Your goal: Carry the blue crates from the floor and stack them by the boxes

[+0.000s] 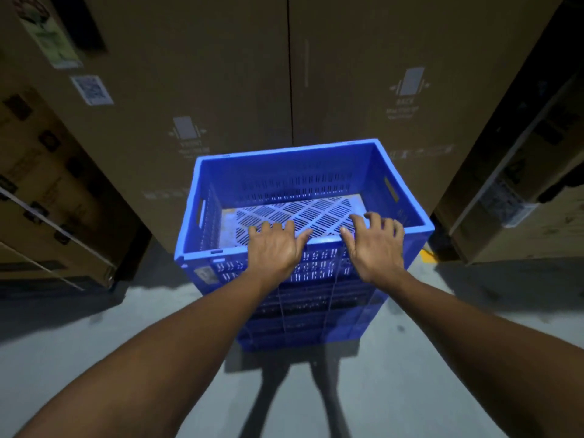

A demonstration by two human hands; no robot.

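A stack of blue slotted crates stands on the floor right in front of tall cardboard boxes. The top blue crate is empty, with a perforated bottom and handle slots in its short ends. My left hand lies on its near rim, palm against the outer wall and fingers spread over the edge. My right hand sits beside it on the same rim, fingers splayed and slightly raised. Neither hand is closed around the rim.
More cartons lean in on the left, and another carton stack stands on the right, forming a narrow bay around the crates. Grey concrete floor stretches toward me. A yellow floor mark shows by the crates' right corner.
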